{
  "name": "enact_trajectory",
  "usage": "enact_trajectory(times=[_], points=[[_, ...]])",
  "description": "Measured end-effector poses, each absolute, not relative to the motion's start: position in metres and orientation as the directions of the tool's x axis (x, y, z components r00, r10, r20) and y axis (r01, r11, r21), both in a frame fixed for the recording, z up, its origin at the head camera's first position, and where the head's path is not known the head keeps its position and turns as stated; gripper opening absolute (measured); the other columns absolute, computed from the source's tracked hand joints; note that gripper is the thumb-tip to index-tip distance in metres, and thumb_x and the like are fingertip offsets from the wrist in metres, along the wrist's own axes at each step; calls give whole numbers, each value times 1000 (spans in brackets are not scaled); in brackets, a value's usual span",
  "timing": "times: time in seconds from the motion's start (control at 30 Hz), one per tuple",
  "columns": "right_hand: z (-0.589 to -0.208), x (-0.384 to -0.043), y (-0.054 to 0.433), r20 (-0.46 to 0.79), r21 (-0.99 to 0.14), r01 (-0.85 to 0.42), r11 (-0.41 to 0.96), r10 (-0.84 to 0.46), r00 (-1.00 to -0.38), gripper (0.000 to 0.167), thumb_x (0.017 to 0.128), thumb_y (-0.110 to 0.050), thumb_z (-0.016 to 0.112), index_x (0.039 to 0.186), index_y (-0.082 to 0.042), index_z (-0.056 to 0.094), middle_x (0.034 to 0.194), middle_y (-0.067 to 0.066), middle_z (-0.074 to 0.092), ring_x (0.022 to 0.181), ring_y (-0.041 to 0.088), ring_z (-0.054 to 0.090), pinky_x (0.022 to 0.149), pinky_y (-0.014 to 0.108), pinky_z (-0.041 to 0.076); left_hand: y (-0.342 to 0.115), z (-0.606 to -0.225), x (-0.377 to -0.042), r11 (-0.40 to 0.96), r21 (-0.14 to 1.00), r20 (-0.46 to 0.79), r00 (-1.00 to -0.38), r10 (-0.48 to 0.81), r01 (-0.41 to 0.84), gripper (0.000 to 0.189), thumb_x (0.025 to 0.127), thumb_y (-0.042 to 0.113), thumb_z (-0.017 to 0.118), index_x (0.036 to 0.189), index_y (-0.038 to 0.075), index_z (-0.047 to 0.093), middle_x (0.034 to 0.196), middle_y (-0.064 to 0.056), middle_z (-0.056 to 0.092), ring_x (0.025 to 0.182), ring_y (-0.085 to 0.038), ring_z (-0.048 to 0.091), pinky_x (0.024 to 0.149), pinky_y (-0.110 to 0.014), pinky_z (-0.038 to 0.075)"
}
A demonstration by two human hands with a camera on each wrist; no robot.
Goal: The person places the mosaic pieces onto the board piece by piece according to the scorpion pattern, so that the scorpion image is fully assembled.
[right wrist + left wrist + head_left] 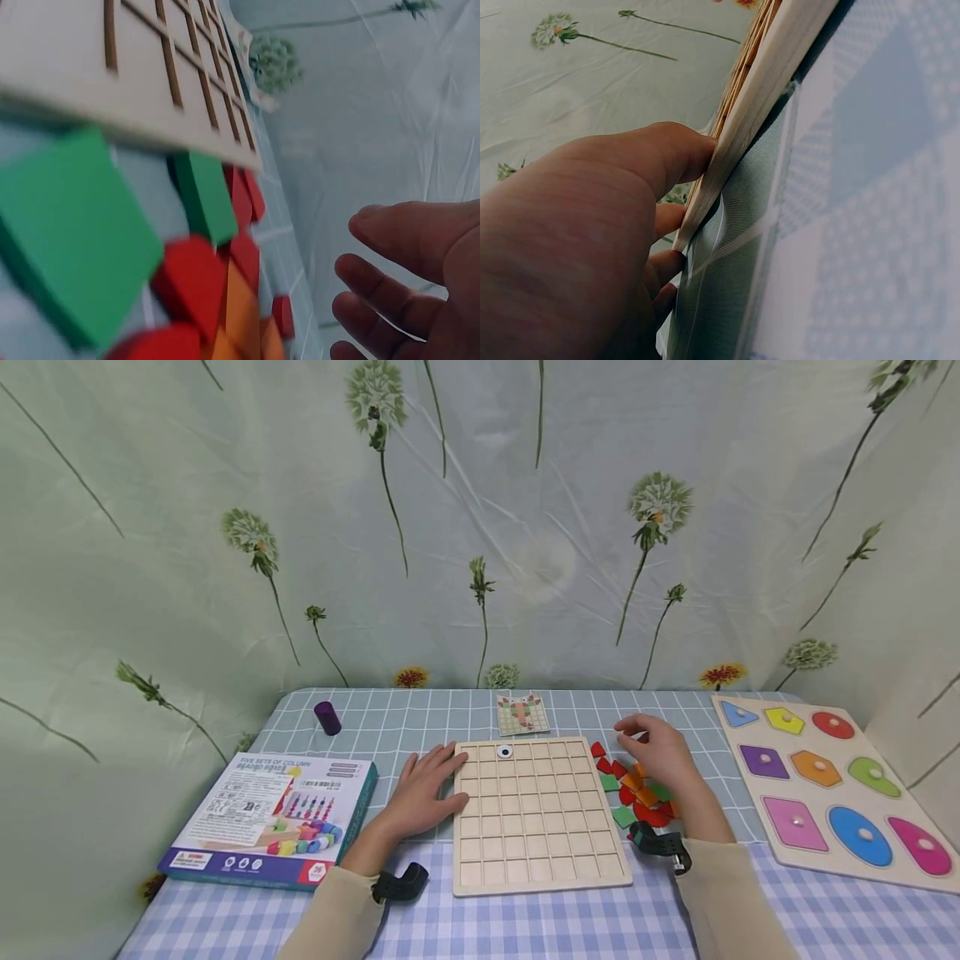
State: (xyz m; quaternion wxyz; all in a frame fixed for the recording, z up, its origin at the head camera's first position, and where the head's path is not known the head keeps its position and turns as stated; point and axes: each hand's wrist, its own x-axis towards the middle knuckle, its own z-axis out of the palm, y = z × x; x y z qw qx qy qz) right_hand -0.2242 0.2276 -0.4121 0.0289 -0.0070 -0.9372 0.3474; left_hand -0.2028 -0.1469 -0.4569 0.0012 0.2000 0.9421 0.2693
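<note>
A wooden grid board (536, 827) lies flat on the table, with one white piece bearing a black dot (505, 751) in its top row. My left hand (423, 797) rests at the board's left edge, its thumb and fingertips touching the rim. Right of the board is a loose pile of red, orange and green pieces (647, 795). Over the far side of that pile hovers my right hand (656, 750), fingers loosely bent. In the right wrist view its thumb (409, 229) stands apart from the fingers with nothing visible between them.
A patterned picture card (522, 715) lies behind the board. To the left are a boxed bead set (273, 818) and a dark purple cylinder (327, 718). A knobbed shape puzzle (813, 806) occupies the right side. A flowered curtain (480, 527) hangs behind the table.
</note>
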Motion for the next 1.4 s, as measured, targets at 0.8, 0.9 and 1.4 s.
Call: enact_trajectory(times=[0.8, 0.9, 1.4], points=[[-430, -224, 268, -133, -610, 171, 774, 113, -985, 36, 97, -14, 62, 128, 4, 60, 128, 30, 57, 109, 41, 56, 100, 54, 51, -147, -458, -204, 779, 504, 97, -921, 378, 373, 63, 92, 34, 64, 150, 14, 47, 162, -12, 35, 153, -34, 25, 122, -64, 10], [-431, -224, 269, -143, -616, 182, 766, 119, -983, 34, 97, -15, 62, 126, 4, 61, 124, 29, 59, 105, 39, 57, 97, 52, 53, -147, -459, -204, 781, 502, 100, -922, 375, 372, 63, 92, 34, 65, 150, 14, 48, 162, -12, 35, 153, -35, 26, 122, -64, 10], [-434, -224, 273, -122, -603, 140, 785, 83, -989, 31, 95, -10, 65, 124, 3, 61, 120, 28, 57, 104, 37, 55, 98, 54, 52, -149, -459, -204, 776, 501, 106, -917, 385, 384, 63, 92, 34, 64, 150, 14, 48, 162, -12, 35, 153, -35, 26, 122, -64, 9]])
